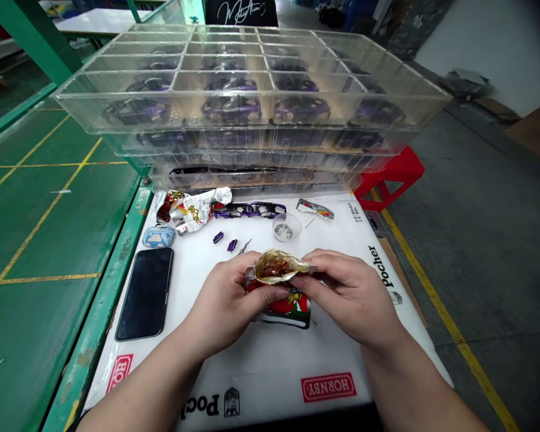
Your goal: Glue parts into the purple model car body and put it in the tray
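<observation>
A red and black snack pouch (285,309) is held above the white work surface, its mouth spread wide toward me. Reddish-brown food shows inside the silvery lining. My left hand (231,297) grips the pouch's left edge, thumb across the front. My right hand (348,288) pinches its right edge between thumb and fingers. Just beyond my hands lie tweezers (243,247), partly covered by my left hand, and two small purple parts (225,241). A clear round cup (287,228) with small pale bits in it stands behind the pouch.
Stacked clear compartment trays (252,114) of purple-black parts rise at the back. A crumpled wrapper (193,210), purple frames (251,209), a blue case (158,237) and a phone (144,294) lie on the left and middle. A torn wrapper piece (315,208) lies right; a red stool (391,180) stands beyond.
</observation>
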